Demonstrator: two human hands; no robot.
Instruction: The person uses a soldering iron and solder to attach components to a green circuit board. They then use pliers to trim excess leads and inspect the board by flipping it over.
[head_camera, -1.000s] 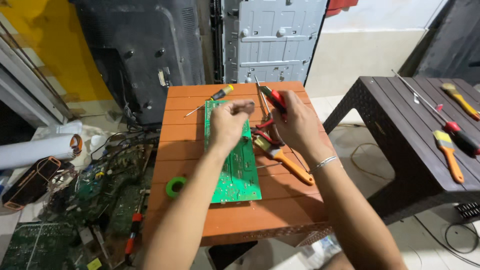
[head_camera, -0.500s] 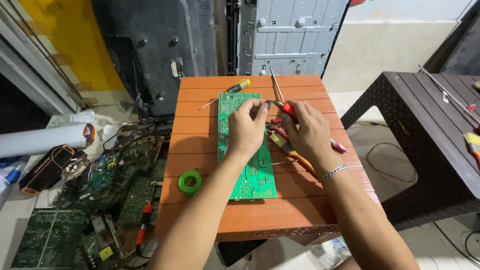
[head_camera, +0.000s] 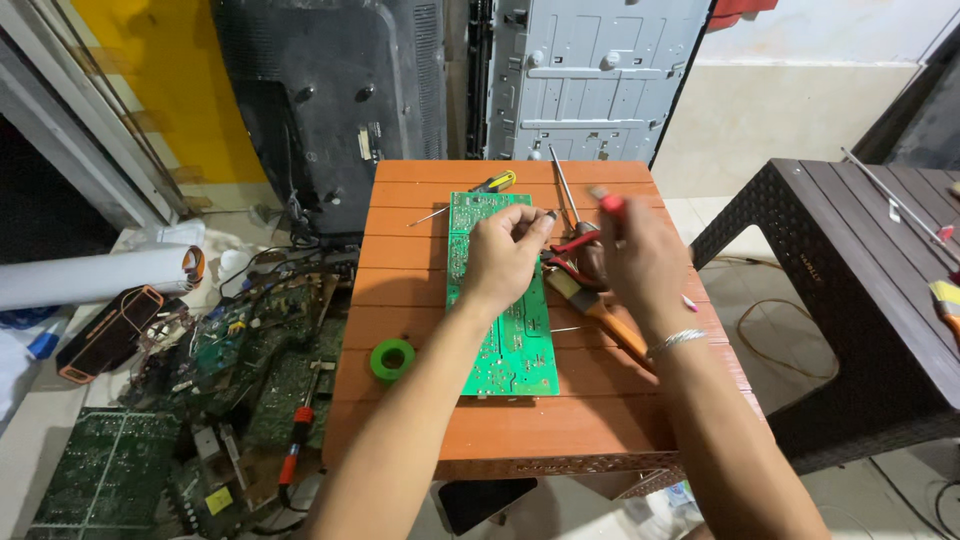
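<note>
Green board (head_camera: 500, 330) sits flat under the left hand (head_camera: 503, 255), which pinches a tiny part; right hand (head_camera: 640, 262) beside it grips a red-handled tool (head_camera: 607, 204).

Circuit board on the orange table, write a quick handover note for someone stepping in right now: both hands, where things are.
Left hand: over the green circuit board, pinching a small dark part at its fingertips.
Right hand: raised beside it, gripping a red-handled tool.
Board lies flat on the orange table.
Around it: green tape roll to its left, red pliers and an orange-handled tool to its right, a yellow-handled screwdriver at the far edge.
What is finished on the board cannot be told.
</note>
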